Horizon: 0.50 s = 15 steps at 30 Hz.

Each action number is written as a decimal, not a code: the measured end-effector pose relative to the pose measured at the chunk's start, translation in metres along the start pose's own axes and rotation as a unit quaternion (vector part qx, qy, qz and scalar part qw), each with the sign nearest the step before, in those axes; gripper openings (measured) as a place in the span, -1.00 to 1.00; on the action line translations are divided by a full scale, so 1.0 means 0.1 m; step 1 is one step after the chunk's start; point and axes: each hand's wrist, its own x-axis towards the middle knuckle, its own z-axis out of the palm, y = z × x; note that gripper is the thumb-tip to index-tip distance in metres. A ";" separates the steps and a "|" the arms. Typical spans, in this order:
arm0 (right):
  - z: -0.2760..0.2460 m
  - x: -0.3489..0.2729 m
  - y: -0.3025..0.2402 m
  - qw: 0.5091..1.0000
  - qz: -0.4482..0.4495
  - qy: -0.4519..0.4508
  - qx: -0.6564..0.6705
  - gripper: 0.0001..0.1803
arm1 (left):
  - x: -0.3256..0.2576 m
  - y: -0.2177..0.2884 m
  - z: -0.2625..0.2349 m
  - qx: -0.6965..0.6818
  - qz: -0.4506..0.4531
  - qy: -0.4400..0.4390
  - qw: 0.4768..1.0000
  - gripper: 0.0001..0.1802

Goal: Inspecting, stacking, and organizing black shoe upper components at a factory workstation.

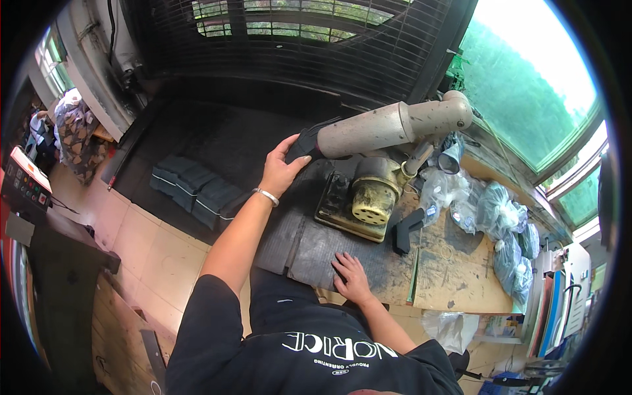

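Note:
My left hand (288, 164) is closed around the black end piece (307, 143) at the mouth of a thick grey tube (368, 130). The tube slants up to the right and ends in a jointed elbow. Whether the black piece is part of the tube or a separate dark item, I cannot tell. Beneath the tube stands a grimy black-and-yellow machine (375, 194) with a round, holed cap on a flat base. My right hand (352, 276) rests on the bench's near edge with fingers spread, holding nothing. A black L-shaped block (408, 230) lies beyond it.
Stacked dark strips, tied with white cord (191, 187), lie on the black surface to the left. Several clear plastic bags (503, 214) crowd the bench's right side beside the window. A dark grille (283, 49) rises behind. At far left is a control box (27, 181).

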 end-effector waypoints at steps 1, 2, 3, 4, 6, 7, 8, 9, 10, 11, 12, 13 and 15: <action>0.00 0.00 0.00 1.000 -0.002 0.001 0.001 -0.51 | 0.02 0.01 0.03 0.016 0.003 -0.005 1.000 -0.40; 0.00 0.00 0.00 1.000 -0.001 0.001 0.001 -0.51 | 0.03 0.02 0.04 0.033 0.006 -0.009 0.999 -0.40; 0.00 0.00 0.01 1.000 -0.001 0.001 0.001 -0.51 | 0.02 0.01 0.04 0.033 0.005 -0.009 0.999 -0.40; 0.01 0.00 0.01 1.000 -0.002 0.002 0.002 -0.50 | 0.02 0.00 0.03 0.027 0.009 -0.008 1.000 -0.40; 0.02 0.00 0.01 1.000 -0.003 0.002 0.002 -0.50 | 0.00 -0.02 -0.01 0.023 0.013 -0.006 1.000 -0.40; 0.02 0.00 0.02 1.000 -0.004 0.003 0.002 -0.49 | -0.02 -0.02 -0.04 0.015 0.013 0.004 1.000 -0.41; 0.02 0.00 0.02 1.000 -0.004 0.003 0.003 -0.49 | -0.05 -0.01 -0.07 0.008 0.012 0.014 1.000 -0.42; 0.02 0.00 0.03 1.000 -0.007 0.005 0.004 -0.49 | -0.08 0.00 -0.10 0.009 0.012 0.014 1.000 -0.42; 0.02 0.00 0.04 1.000 -0.010 0.007 0.004 -0.49 | -0.11 0.02 -0.12 -0.010 0.004 0.018 1.000 -0.41; 0.02 -0.01 0.04 1.000 -0.011 0.007 0.005 -0.49 | -0.14 0.04 -0.15 -0.029 -0.005 0.022 0.999 -0.40; 0.02 -0.01 0.04 1.000 -0.010 0.007 0.003 -0.49 | -0.17 0.06 -0.18 -0.028 -0.004 0.022 0.999 -0.40; 0.02 -0.01 0.04 1.000 -0.009 0.007 0.002 -0.49 | -0.21 0.10 -0.21 -0.032 -0.010 0.024 0.999 -0.39; 0.02 -0.01 0.03 1.000 -0.009 0.008 0.003 -0.50 | -0.27 0.18 -0.26 -0.035 -0.015 0.027 0.999 -0.39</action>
